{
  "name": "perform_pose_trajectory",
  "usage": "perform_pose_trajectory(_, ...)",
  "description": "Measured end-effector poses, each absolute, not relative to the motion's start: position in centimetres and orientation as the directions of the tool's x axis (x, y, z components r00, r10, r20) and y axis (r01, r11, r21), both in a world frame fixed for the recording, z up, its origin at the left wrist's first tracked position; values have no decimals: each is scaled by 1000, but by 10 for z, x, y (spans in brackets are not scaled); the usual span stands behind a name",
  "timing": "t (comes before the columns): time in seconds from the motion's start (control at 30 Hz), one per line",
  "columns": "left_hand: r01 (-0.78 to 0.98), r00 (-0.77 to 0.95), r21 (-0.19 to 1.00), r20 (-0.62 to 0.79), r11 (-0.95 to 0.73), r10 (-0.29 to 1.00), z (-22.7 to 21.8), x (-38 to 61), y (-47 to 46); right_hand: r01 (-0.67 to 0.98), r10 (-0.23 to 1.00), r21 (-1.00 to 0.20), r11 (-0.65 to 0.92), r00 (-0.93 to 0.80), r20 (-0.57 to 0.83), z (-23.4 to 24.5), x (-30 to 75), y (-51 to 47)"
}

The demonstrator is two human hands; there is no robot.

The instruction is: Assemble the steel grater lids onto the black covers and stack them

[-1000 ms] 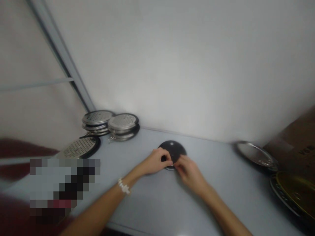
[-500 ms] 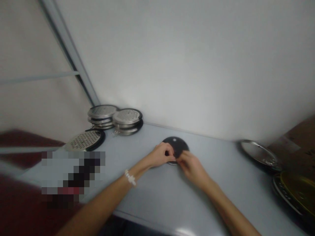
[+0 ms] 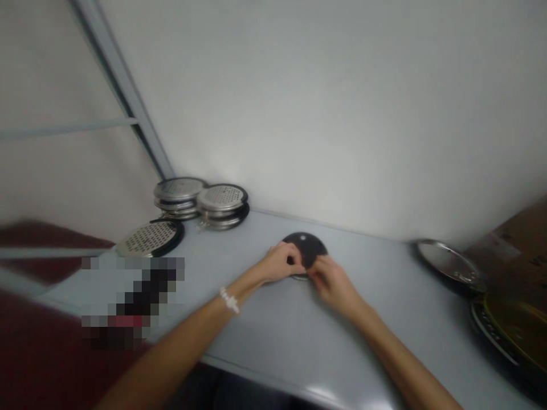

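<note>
A round disc with a black face and a thin metal rim lies flat on the table, with a bright spot near its far edge. My left hand reaches over its left side, thumb and fingers pinched together at the near edge. From the right, my right hand meets it there, its fingertips also pinched and almost touching the left ones. Whatever sits between the fingertips is too small and blurred to make out. The near part of the disc is partly hidden by both hands.
Perforated round metal discs with black edging stand in two stacks at the back left. Another perforated disc lies nearer. At right are a shiny round lid-like piece, yellow-and-black round items and a cardboard box.
The view has shifted slightly, so things on the table sit a little higher. Both hands stay pinched at the disc's near edge, with only small finger movement.
</note>
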State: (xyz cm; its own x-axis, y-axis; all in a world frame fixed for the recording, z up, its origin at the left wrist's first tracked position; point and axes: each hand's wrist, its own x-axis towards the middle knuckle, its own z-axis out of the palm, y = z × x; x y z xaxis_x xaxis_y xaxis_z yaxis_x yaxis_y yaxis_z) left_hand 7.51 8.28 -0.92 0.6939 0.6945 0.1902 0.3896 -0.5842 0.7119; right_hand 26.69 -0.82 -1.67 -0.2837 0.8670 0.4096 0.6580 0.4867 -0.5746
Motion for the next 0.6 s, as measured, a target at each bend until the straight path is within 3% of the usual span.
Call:
perform_pose_trajectory(0.33,491,694,662,95,-566,713,1,78,82,636,842,-565,526,-293,454,-16,269,-9)
perform_pose_trajectory(0.6,547,652,626,97,-555,752,0,82,78,603,849,-608,516,-262,460,-19,276,-8)
